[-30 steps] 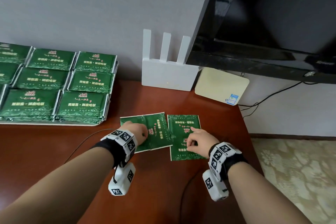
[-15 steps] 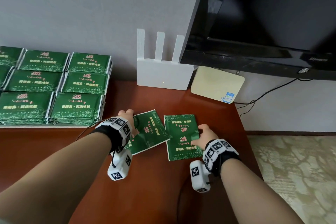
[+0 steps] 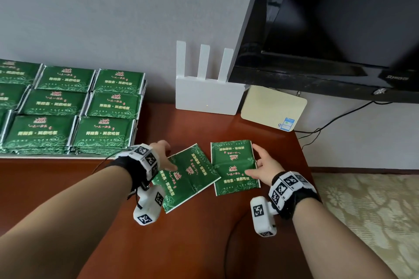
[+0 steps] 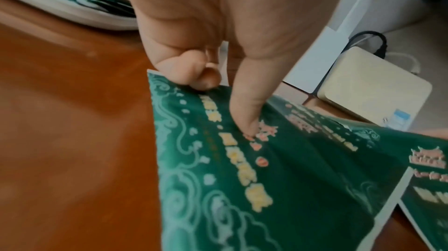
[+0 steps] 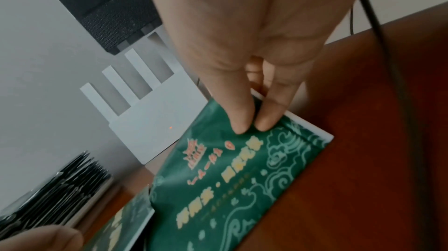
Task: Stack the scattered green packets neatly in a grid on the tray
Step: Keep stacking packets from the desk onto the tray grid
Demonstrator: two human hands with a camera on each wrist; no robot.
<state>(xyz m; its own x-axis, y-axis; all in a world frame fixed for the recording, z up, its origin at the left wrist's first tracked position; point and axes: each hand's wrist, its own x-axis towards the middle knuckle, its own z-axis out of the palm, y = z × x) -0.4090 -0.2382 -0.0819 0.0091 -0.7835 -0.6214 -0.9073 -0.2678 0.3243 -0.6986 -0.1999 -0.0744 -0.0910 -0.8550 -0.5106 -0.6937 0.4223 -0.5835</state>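
I see my left hand (image 3: 162, 154) pinching the tilted packet (image 3: 184, 179) near the tray (image 4: 72, 12); my right hand (image 3: 264, 164) pinches the other packet (image 3: 234, 165), farther from it.

Bare table (image 3: 68, 188) left; router (image 3: 207, 95), seemingly the television (image 3: 328, 29), block behind.

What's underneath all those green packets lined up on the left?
The stacked packets sit on a white tray; only its rim shows beneath them, resting on the wooden table. The tray's inside is fully covered.
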